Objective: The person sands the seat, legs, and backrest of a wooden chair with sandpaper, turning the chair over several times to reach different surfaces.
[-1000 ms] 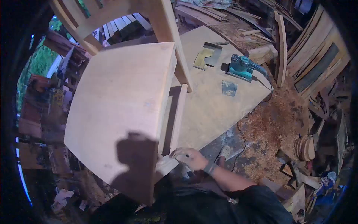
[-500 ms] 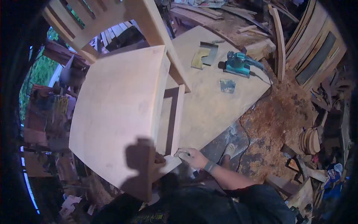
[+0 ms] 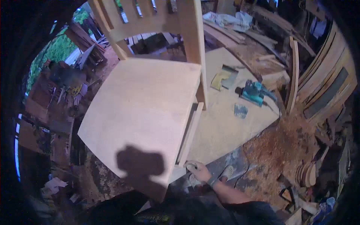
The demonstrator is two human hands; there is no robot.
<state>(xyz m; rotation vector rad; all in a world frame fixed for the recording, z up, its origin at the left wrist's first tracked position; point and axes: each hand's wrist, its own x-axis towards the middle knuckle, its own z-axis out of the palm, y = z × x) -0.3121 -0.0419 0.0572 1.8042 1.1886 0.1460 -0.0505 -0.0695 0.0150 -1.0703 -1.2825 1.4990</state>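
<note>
A pale wooden chair (image 3: pixel 138 101) stands on a light board, its slatted backrest (image 3: pixel 146 26) at the far side. My right hand (image 3: pixel 199 171) is at the near end of the chair's lower side rail (image 3: pixel 192 135), beside the leg. Its fingers are curled closed against the wood; what they hold, if anything, is too small to make out. My left hand is out of sight, with the seat covering the area in front of my body. A dark shadow of my head lies across the seat's near corner.
On the board (image 3: pixel 225 127) right of the chair lie a green power sander (image 3: pixel 253 93), a yellow sheet piece (image 3: pixel 217 81) and a small dark sheet (image 3: pixel 240 110). Curved wooden boards (image 3: pixel 326 75) lean at the right. Sawdust (image 3: pixel 270 150) and offcuts cover the floor.
My view has shifted, so the chair appears farther right and lower, with more backrest showing. My right hand stays by the rail's near end. My left fingers, seen under the seat before, are now hidden.
</note>
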